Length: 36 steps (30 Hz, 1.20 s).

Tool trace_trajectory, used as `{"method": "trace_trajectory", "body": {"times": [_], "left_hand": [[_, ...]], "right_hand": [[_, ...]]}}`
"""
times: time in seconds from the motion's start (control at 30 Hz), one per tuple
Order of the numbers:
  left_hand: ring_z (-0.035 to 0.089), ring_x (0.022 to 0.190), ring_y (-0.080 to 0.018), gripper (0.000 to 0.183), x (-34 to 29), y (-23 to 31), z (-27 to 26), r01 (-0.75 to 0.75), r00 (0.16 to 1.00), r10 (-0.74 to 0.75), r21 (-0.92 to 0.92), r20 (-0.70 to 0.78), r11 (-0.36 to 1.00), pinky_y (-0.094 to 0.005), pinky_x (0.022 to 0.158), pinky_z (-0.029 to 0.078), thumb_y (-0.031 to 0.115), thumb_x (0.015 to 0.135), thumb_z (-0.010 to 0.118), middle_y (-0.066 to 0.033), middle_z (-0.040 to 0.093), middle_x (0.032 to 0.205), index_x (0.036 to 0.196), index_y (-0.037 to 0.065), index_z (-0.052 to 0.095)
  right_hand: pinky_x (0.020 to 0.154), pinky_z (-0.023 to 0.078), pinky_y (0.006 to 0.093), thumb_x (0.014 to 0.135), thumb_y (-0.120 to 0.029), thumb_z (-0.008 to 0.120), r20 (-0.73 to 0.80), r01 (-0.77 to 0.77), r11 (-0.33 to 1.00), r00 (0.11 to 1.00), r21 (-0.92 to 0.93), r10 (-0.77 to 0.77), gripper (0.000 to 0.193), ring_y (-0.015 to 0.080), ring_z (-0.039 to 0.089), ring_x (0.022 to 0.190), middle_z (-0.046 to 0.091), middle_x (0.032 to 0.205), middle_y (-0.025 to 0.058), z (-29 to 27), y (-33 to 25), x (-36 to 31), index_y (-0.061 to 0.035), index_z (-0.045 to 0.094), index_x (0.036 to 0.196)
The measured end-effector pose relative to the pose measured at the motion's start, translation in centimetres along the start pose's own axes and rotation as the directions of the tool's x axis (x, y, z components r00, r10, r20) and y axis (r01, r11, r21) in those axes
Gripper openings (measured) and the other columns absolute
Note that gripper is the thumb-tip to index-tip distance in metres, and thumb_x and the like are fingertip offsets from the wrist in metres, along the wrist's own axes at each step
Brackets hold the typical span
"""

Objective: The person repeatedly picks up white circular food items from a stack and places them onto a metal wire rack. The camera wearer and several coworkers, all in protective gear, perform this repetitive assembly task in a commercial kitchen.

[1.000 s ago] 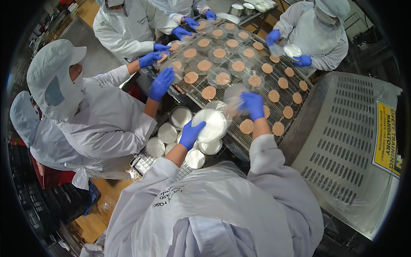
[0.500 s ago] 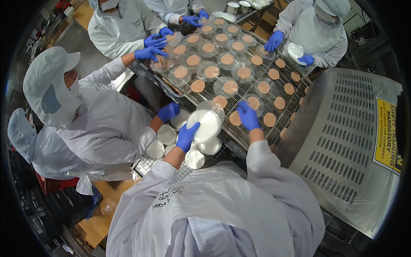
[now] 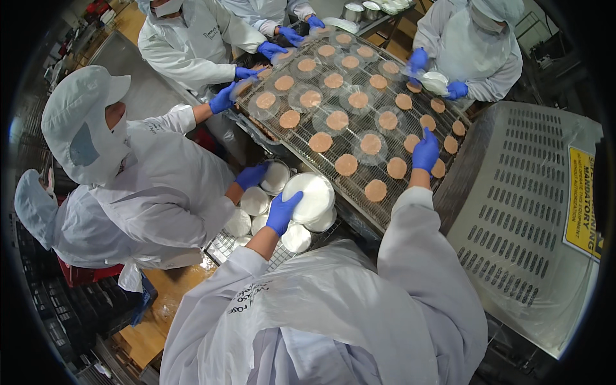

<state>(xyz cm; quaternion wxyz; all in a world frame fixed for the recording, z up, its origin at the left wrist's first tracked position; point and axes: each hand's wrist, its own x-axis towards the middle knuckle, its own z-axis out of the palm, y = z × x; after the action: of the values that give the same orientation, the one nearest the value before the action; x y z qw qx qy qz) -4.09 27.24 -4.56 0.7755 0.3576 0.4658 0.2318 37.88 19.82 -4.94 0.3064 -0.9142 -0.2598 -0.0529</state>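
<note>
Head view: stack of white round sheets [image 3: 309, 197] held in left hand's [image 3: 283, 213] grip, above white-topped round containers [image 3: 296, 237] on a wire rack [image 3: 278, 258]. Right hand [image 3: 426, 152] over patties [image 3: 337, 120] on mesh belt [image 3: 396, 190]; can't tell if its grip holds anything.

Single head view: wide fisheye, left of pair, worn on person's head. Faces steeply down and forward. Wearer's apron [image 3: 321, 289] nearest, at lower edge; left fingers [image 3: 292, 201] and right fingers [image 3: 428, 142] mid-frame; belt [image 3: 399, 192] beyond; co-worker [image 3: 471, 54] farther, top right.
</note>
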Motion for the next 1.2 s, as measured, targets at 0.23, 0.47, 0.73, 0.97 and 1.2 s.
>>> {"method": "trace_trajectory", "body": {"times": [0.23, 0.47, 0.73, 0.97, 1.2], "left_hand": [[0.062, 0.092, -0.0197, 0.046, -1.0, -1.8, 2.8, -0.01, 0.998, 0.012, 0.04, -0.054, 0.999, -0.0307, 0.079, 0.05, 0.022, 0.084, 0.066, -0.0132, 0.062, 0.108, 0.119, -0.005, 0.053], [0.062, 0.093, -0.0201, 0.047, -1.2, -1.5, 2.1, -0.036, 0.999, 0.036, 0.02, -0.031, 0.999, -0.031, 0.08, 0.05, 0.023, 0.084, 0.067, -0.0137, 0.062, 0.108, 0.119, -0.005, 0.053], [0.062, 0.095, -0.0211, 0.049, -3.9, -1.4, 1.2, -0.007, 0.997, 0.006, -0.012, -0.08, 1.0, -0.0314, 0.081, 0.05, 0.023, 0.084, 0.067, -0.0147, 0.061, 0.11, 0.12, -0.006, 0.051], [0.061, 0.096, -0.0216, 0.048, -3.9, -2.0, -1.7, -0.007, 0.995, 0.005, -0.016, -0.096, 1.0, -0.0314, 0.082, 0.05, 0.022, 0.084, 0.066, -0.0145, 0.06, 0.111, 0.12, -0.005, 0.051], [0.063, 0.091, -0.0195, 0.043, -3.8, -3.7, -0.6, -0.019, 0.992, 0.011, -0.066, -0.124, 0.998, -0.0305, 0.081, 0.05, 0.021, 0.083, 0.068, -0.0134, 0.063, 0.107, 0.116, -0.004, 0.055]], "right_hand": [[0.089, 0.045, 0.0391, 0.081, -0.012, 0.054, 0.415, -0.024, 1.0, 0.91, -0.001, 0.022, 0.039, 0.0348, 0.057, 0.102, 0.06, 0.112, 0.0199, 1.6, 1.8, -6.5, -0.0054, 0.056, 0.119], [0.072, 0.047, 0.0398, 0.083, -0.027, 0.063, 0.648, 0.07, 0.937, 0.704, 0.341, -0.289, 0.029, 0.0336, 0.062, 0.08, 0.064, 0.086, 0.0191, -0.6, -12.0, -18.4, -0.0011, 0.059, 0.095], [0.073, 0.048, 0.04, 0.086, -0.018, 0.053, 0.543, 0.066, 0.942, 0.802, 0.33, -0.247, 0.02, 0.0357, 0.062, 0.083, 0.064, 0.089, 0.0208, -1.1, -9.5, -14.0, -0.0013, 0.062, 0.092], [0.079, 0.048, 0.0414, 0.085, -0.008, 0.048, 0.477, 0.441, 0.874, 0.734, 0.206, -0.483, 0.029, 0.033, 0.06, 0.095, 0.061, 0.105, 0.0187, 2.5, -9.0, -18.8, -0.0061, 0.059, 0.112], [0.094, 0.044, 0.0399, 0.08, -0.021, 0.058, 0.592, 0.672, 0.74, 0.609, -0.03, -0.528, 0.044, 0.0361, 0.054, 0.11, 0.055, 0.123, 0.018, -2.6, -1.0, -21.9, -0.004, 0.053, 0.121]]}}
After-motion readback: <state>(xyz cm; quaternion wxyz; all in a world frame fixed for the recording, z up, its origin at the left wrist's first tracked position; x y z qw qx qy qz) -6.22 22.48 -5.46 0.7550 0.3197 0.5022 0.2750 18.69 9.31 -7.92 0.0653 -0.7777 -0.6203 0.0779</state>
